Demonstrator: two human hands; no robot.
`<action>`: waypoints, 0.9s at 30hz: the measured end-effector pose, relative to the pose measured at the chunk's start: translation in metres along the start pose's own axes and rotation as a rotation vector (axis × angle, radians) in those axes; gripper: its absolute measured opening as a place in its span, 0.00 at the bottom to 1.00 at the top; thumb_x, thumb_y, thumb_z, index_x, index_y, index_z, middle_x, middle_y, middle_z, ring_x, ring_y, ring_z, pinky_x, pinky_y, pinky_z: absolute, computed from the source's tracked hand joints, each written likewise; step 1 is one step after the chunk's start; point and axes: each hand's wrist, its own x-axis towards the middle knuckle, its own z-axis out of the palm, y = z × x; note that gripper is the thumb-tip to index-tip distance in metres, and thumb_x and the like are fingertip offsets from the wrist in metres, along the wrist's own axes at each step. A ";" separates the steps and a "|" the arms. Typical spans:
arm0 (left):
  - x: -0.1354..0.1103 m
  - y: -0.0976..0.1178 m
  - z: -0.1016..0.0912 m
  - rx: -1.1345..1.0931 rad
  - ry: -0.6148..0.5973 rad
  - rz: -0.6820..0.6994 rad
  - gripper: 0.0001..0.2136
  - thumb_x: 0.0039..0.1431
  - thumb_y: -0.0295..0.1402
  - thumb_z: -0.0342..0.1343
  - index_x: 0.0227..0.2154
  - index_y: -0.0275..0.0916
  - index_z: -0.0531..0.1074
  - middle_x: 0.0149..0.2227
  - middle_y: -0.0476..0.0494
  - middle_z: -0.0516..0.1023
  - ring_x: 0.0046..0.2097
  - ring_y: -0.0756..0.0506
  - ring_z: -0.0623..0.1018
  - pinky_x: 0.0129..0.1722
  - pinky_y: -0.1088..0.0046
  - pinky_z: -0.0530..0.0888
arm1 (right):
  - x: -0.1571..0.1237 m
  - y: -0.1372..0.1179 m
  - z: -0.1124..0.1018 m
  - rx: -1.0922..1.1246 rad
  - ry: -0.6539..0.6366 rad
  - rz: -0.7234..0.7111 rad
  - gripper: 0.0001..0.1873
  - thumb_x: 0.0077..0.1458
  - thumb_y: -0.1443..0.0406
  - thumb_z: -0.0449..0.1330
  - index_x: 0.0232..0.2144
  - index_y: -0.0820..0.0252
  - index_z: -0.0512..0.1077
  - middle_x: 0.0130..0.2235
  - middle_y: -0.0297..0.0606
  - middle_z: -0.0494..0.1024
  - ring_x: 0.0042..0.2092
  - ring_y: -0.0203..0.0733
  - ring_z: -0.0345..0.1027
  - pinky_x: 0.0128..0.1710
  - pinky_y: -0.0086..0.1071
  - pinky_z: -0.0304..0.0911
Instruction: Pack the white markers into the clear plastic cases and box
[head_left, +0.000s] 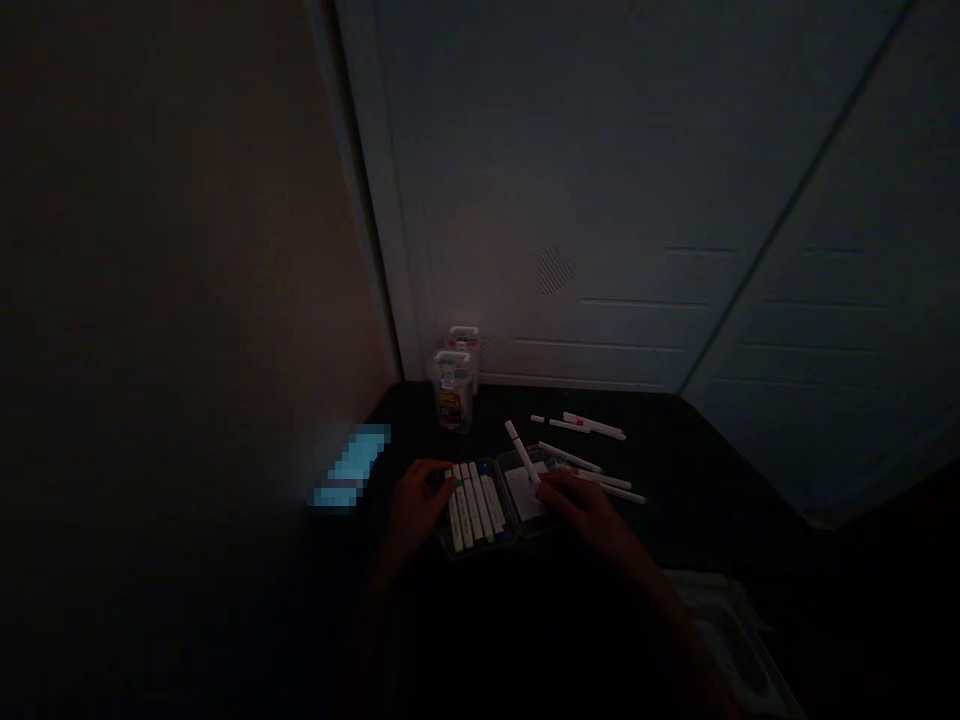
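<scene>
An opened marker case (pixel 516 535) lies on the dark table, its left half filled with several white markers (pixel 475 505) side by side. My left hand (pixel 420 500) is at the case's left edge, fingers curled at the top of the leftmost markers; the dim light hides whether it grips one or the case. Over the case's right half, my right hand (pixel 574 500) pinches a white marker (pixel 523 452) by its lower end, tilted with its top toward the upper left. Loose markers (pixel 611 479) lie just beyond my right hand.
Two clear plastic cases (pixel 454 410) stand at the back by the white panel wall (pixel 540 200). More markers (pixel 592 426) lie farther back on the table. A blurred lit screen (pixel 352 470) is at left, and a pale tray-like container (pixel 727 630) at lower right.
</scene>
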 end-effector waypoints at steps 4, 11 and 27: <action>0.000 0.000 0.000 0.006 0.007 0.006 0.13 0.56 0.39 0.61 0.41 0.40 0.82 0.44 0.42 0.82 0.27 0.50 0.71 0.30 0.71 0.70 | -0.006 0.000 0.013 -0.048 0.060 -0.043 0.19 0.63 0.52 0.59 0.43 0.58 0.82 0.43 0.43 0.85 0.43 0.50 0.78 0.46 0.41 0.72; -0.001 0.002 -0.001 0.017 0.004 0.006 0.14 0.57 0.40 0.60 0.42 0.40 0.82 0.43 0.42 0.82 0.27 0.50 0.71 0.29 0.71 0.69 | -0.015 -0.013 0.027 -0.270 0.227 -0.172 0.13 0.62 0.60 0.58 0.41 0.57 0.81 0.40 0.44 0.82 0.39 0.47 0.75 0.42 0.38 0.70; -0.001 0.006 -0.002 0.027 0.012 -0.001 0.14 0.56 0.40 0.61 0.42 0.41 0.83 0.43 0.42 0.82 0.27 0.49 0.72 0.30 0.70 0.71 | -0.023 -0.022 0.062 -0.485 0.181 -0.159 0.09 0.65 0.67 0.57 0.41 0.58 0.79 0.40 0.42 0.78 0.38 0.44 0.76 0.39 0.34 0.67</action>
